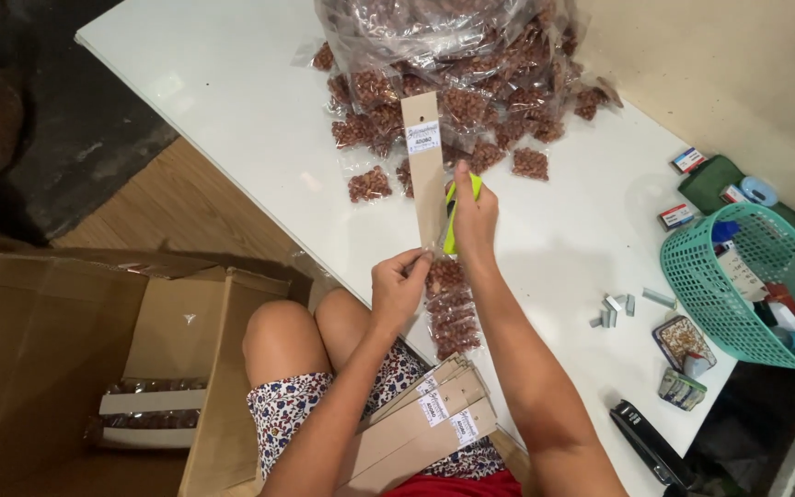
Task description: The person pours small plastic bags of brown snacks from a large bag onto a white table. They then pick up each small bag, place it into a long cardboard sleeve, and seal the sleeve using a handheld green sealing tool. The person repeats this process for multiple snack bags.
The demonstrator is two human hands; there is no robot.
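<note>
Grip, both hands closed: left hand (397,285) pinches the lower end of one cardboard strip (425,170), held upright over the table's (232,101) near edge; right hand (474,216) clasps a green stapler (453,216) against the strip's right side. Chain of small nut packets (451,313): hangs from the strip just below the left grip; four or so, hard to count. Spare cardboard strips (434,419): about four, on the lap. Loose nut packets (471,92): a heap at the table's far edge, uncounted. Green basket (738,285): one, right edge. Black stapler (650,446): one, near right corner.
</note>
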